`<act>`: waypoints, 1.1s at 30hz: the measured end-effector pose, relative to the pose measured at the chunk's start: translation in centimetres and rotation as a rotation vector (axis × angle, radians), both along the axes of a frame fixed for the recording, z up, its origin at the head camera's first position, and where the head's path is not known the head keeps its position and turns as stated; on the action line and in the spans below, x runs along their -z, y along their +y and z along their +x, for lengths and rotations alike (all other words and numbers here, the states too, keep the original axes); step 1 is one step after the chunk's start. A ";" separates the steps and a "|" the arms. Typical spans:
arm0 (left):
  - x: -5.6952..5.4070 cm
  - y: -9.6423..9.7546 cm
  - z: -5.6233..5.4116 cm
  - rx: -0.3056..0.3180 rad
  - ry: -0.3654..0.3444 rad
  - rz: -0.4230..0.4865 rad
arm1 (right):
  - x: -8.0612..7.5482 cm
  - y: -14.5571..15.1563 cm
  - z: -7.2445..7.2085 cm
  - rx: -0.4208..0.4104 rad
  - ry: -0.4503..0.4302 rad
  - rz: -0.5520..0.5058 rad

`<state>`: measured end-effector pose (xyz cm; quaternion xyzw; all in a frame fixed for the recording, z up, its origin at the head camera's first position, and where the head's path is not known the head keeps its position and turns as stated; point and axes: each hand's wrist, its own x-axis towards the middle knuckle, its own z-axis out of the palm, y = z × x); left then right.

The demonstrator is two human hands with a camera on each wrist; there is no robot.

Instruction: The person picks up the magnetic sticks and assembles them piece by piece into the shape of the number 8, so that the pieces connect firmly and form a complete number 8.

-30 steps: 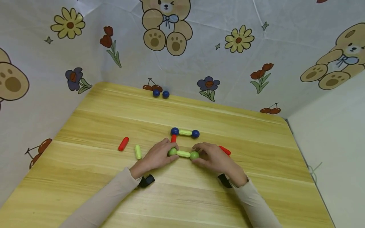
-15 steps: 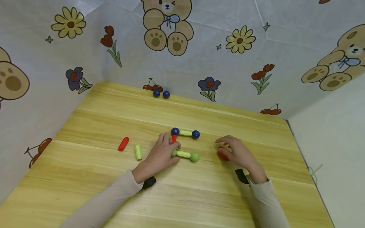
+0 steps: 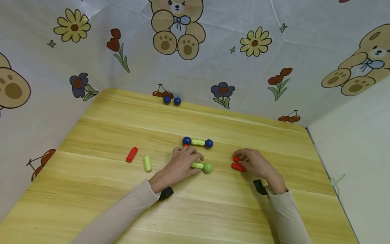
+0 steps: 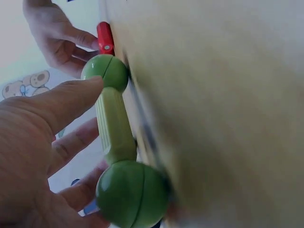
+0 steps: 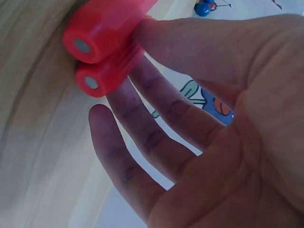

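My left hand (image 3: pixel 181 166) hovers over a toy frame of balls and magnetic rods, its fingers loosely spread. Under it a pale green rod (image 3: pixel 197 165) joins a green ball (image 3: pixel 208 167) to a nearer green ball (image 4: pixel 133 194), which the hand hides in the head view. A partly covered red rod (image 3: pixel 186 145) leads up to a blue ball (image 3: pixel 187 141); from there another pale green rod (image 3: pixel 198 142) runs to a second blue ball (image 3: pixel 209 143). At the right, two red magnetic rods (image 3: pixel 238 167) lie side by side, and my right hand (image 3: pixel 259 166) pinches at them with thumb and fingers.
Left of the frame lie a loose red rod (image 3: pixel 132 154) and a loose pale green rod (image 3: pixel 147 163). Two blue balls (image 3: pixel 172 100) sit at the table's back edge, against a printed cloth (image 3: pixel 195 74) that encloses the back and left.
My right hand has left the right green ball and moved right to the red rods, which now show side by side. My left hand has slid slightly right over the frame.
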<state>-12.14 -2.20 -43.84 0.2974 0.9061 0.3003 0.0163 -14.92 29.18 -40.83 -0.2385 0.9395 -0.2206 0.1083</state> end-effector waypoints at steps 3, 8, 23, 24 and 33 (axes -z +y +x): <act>0.1 0.1 0.0 0.007 -0.080 0.022 | 0.3 0.1 -0.2 0.004 -0.013 0.002; 0.1 0.0 -0.1 0.020 -0.153 0.044 | 0.5 -0.3 -0.4 0.021 0.043 -0.041; 0.3 -0.1 -0.3 0.035 -0.167 0.028 | 1.1 -6.5 -0.1 0.083 0.082 -0.286; 0.3 -0.1 -0.3 0.035 -0.168 0.027 | 1.4 -7.0 -0.1 0.103 0.067 -0.307; 0.4 0.0 -0.3 0.040 -0.154 0.038 | 2.8 -9.2 0.6 0.296 -0.170 -0.510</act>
